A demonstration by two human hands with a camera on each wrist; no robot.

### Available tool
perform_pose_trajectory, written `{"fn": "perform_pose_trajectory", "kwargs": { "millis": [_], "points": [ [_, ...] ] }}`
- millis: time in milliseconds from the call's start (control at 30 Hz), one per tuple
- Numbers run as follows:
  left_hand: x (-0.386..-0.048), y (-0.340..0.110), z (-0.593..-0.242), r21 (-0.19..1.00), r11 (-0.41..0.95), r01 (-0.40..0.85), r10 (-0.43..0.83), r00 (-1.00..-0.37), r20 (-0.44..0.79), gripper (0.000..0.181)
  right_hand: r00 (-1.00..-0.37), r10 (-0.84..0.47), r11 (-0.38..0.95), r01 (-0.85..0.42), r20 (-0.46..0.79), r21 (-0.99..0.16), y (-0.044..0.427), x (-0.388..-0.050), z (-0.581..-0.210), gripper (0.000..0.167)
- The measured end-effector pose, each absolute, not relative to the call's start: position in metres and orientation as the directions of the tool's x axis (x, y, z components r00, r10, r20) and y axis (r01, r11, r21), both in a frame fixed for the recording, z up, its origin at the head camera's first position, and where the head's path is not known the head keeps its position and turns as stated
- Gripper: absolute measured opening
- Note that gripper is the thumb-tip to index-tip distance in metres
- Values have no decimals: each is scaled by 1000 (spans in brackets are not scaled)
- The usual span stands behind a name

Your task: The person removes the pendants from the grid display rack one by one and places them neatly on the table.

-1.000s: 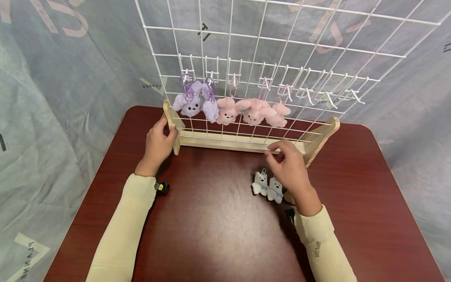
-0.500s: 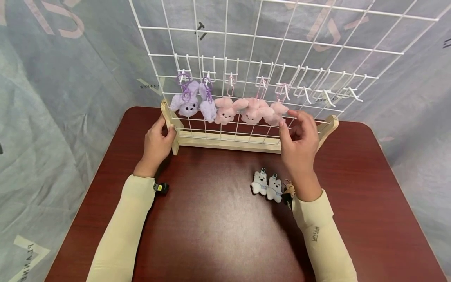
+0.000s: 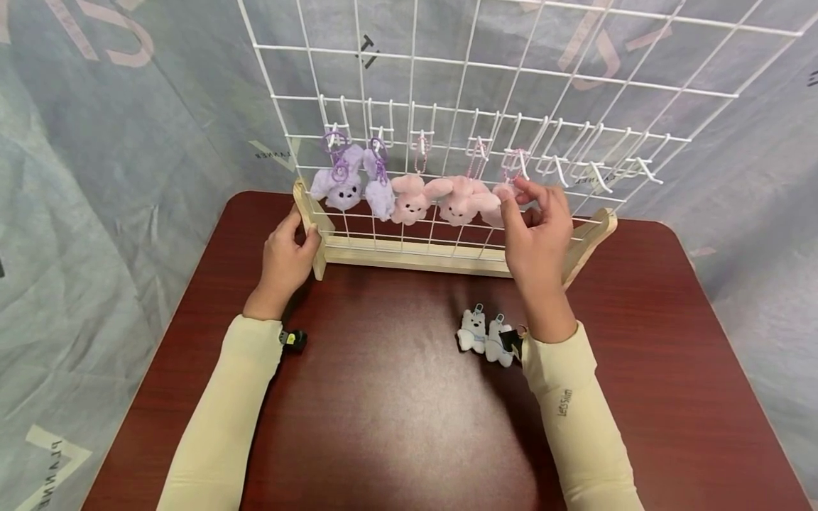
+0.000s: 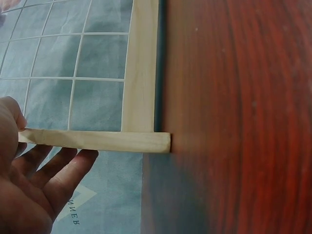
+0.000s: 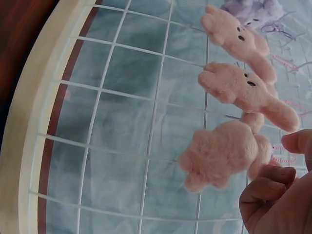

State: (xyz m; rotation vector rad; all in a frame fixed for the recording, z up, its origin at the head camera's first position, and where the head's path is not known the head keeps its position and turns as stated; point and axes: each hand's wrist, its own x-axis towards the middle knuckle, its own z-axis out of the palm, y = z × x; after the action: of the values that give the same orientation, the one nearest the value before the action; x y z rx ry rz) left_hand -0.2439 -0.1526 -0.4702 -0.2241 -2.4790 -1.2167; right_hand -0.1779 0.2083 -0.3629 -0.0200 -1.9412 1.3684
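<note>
My left hand (image 3: 290, 248) grips the wooden side support (image 3: 313, 220) of a white wire grid rack. In the left wrist view, the thumb and fingers lie on opposite sides of that support. My right hand (image 3: 540, 227) is at the top of the rightmost pink bunny keychain (image 5: 219, 153), fingers curled by its ears and chain. Whether they pinch it is hidden. That bunny shows its back in the right wrist view. Two more pink bunny keychains (image 3: 412, 202) and two purple plush keychains (image 3: 345, 188) hang on hooks to the left.
Several bare white hooks (image 3: 597, 177) extend along the grid's right side. On the dark red table (image 3: 396, 419) lie two whitish plush keychains (image 3: 473, 332) with blue trim. Another small brown item beside them is mostly hidden by the right wrist's black camera (image 3: 511, 342).
The right hand has risen from above the table to the rightmost pink bunny, then up toward its ears and chain. The left hand keeps its grip on the wooden support.
</note>
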Motion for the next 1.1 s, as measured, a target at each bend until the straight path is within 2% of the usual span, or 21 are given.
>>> {"fn": "perform_pose_trajectory", "kwargs": {
  "millis": [367,900,1100],
  "points": [
    [-243,-151,-468,733,614,291,-23,-922,385,41,-770,427,358,-338,474,-871,208,-188,-361,27],
    [-244,-152,-471,727,618,299,-21,-918,396,41,-742,448,291,-406,499,-866,204,-191,-362,22],
    [-243,-151,-471,723,621,303,-22,-915,403,41,-726,443,250,-463,526,-850,203,-186,-359,11]
  ]
}}
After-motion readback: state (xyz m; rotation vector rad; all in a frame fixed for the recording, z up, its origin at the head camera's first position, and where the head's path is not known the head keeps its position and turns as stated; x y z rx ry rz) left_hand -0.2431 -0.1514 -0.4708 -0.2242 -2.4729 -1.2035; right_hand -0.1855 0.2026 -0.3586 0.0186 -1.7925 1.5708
